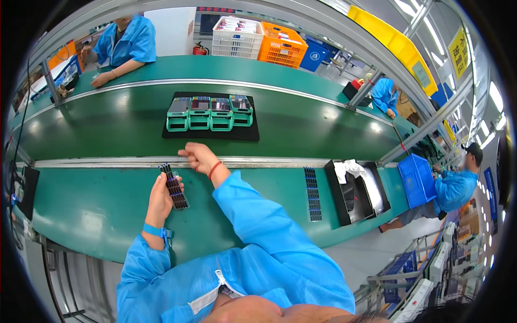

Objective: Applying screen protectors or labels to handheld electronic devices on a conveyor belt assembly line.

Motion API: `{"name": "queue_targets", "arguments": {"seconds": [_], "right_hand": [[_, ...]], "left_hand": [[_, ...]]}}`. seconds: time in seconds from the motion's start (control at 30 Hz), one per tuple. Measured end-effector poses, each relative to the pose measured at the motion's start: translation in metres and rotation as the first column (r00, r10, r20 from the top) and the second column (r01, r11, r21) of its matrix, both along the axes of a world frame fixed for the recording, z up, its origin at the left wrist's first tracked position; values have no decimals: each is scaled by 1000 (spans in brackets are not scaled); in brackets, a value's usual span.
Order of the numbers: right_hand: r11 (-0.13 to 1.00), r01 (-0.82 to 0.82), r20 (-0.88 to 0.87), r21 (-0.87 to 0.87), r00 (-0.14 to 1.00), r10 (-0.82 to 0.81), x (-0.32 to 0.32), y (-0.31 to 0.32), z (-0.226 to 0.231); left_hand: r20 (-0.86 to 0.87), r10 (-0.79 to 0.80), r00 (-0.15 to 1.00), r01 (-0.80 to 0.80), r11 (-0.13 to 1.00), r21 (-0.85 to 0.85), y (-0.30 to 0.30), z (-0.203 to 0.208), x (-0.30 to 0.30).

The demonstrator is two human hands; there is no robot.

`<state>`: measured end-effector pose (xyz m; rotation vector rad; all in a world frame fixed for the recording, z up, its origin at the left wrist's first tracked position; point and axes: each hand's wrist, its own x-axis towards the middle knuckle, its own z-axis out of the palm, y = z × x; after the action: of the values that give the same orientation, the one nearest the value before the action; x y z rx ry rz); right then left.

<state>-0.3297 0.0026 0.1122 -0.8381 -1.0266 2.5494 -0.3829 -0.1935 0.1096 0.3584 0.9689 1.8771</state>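
Note:
My left hand [157,200] grips a flat sheet of dark narrow strips [174,188] by its left edge, tilted above the near green bench. Ahead and to its right, my right hand [200,157] reaches over the metal rail, its fingers curled together. Whatever those fingertips may pinch is too small to make out. Beyond that hand, several green-framed devices with dark screens [210,112] stand in a row on a black mat [251,132], on the far green surface. A similar sheet of dark strips [312,195] lies on the bench to my right.
An open black box [340,209] with white crumpled material stands at the right, near a blue bin [417,180]. A metal rail [269,162] divides the surfaces. Across the bench a person in blue [132,43] works; another [458,185] is at the right. White and orange crates [237,39] stand behind.

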Motion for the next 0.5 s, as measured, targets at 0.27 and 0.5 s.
{"name": "queue_targets", "arguments": {"seconds": [0.27,0.5], "right_hand": [[636,65,-2,769,995,-99,125,-84,10],[490,148,-65,859,981,-183,167,-87,-6]], "left_hand": [[-454,-51,889,-19,989,-149,14,4,45],[-727,-199,657,75,977,-199,10,10,89]]}}
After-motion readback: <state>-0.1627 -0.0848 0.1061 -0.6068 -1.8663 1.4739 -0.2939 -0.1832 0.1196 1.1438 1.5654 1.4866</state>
